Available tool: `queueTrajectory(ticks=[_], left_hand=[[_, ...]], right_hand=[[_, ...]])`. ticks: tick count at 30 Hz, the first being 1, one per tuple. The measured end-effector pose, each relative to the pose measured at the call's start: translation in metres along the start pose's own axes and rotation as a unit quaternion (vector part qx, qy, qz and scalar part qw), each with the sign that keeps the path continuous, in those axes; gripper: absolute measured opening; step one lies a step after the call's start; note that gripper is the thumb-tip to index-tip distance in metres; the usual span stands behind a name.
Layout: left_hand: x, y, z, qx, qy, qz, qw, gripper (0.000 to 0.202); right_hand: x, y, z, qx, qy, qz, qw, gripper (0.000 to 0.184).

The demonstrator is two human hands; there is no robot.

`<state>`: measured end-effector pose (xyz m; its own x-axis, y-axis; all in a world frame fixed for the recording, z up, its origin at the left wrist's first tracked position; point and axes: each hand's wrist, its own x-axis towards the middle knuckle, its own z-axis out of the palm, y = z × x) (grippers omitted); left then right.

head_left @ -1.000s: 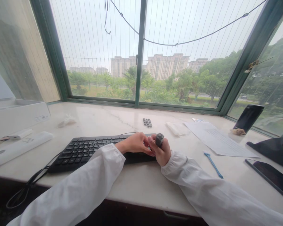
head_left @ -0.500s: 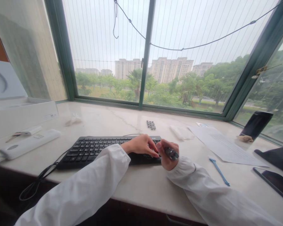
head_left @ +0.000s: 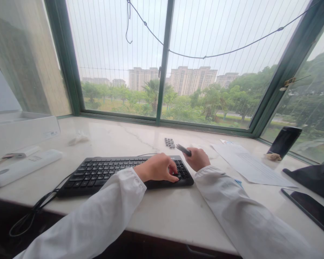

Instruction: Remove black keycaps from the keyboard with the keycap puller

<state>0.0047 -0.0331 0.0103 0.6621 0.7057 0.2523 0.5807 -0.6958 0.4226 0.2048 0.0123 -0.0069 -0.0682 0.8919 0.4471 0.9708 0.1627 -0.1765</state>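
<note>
Clock centred on the number pad point(head_left: 182, 167) at the right end of the black keyboard point(head_left: 104, 173); 12 toward the window.

Keyboard lies flat on the pale surface point(head_left: 170, 212), running out to 9 o'clock. Left hand point(head_left: 157, 167) over its right part, fingers bent, thumb and index tips down at the number pad. Whether a key is pinched between them: cannot tell, dark on dark. Right hand point(head_left: 198, 159) at 2 o'clock, fingers closed round a short dark tool point(head_left: 184, 149), possibly a brush; its end points to 11 o'clock. Small block of loose keycaps point(head_left: 170, 142) at 11 o'clock, just beside the tool's end; contact unclear.

Risks, as judged: a low sweep of the tool could scatter the keycaps and lose their order. A key pressed down crooked under the left fingertips might jam or bend its seat; the hand hides the spot. A forceful push at that end could slide the keyboard. Right sleeve point(head_left: 229, 201) covers part of a blue strip point(head_left: 238, 182) just past 3; dragging the arm might carry it off. Cable point(head_left: 40, 201) droops over the edge between 8 and 9, liable to snag and tug.
</note>
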Motion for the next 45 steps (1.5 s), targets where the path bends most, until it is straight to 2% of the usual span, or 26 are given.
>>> queueTrajectory(ticks=[3,10,19,29,37,45], left_hand=[[-0.001,0.008,0.0,0.058,0.02,-0.005,0.998,0.02],[-0.003,0.021,0.003,0.133,0.022,-0.024,0.991,0.018],[-0.005,0.021,-0.004,0.101,0.0,-0.041,0.994,0.019],[-0.003,0.016,0.002,0.094,0.013,-0.01,0.995,0.018],[-0.003,0.018,0.0,0.095,0.005,-0.032,0.995,0.017],[-0.005,0.019,-0.001,0.107,-0.005,0.019,0.994,0.018]], right_hand=[[-0.002,-0.005,-0.002,-0.003,-0.001,0.0,1.0,0.029],[-0.002,-0.01,-0.003,-0.009,-0.01,0.009,1.0,0.027],[-0.002,-0.01,-0.004,0.002,-0.01,0.009,1.0,0.028],[-0.002,-0.011,-0.005,0.0,-0.017,0.014,1.0,0.029],[-0.002,-0.01,-0.004,0.004,-0.013,0.008,1.0,0.03],[0.0,-0.009,-0.004,0.016,-0.024,0.011,1.0,0.031]])
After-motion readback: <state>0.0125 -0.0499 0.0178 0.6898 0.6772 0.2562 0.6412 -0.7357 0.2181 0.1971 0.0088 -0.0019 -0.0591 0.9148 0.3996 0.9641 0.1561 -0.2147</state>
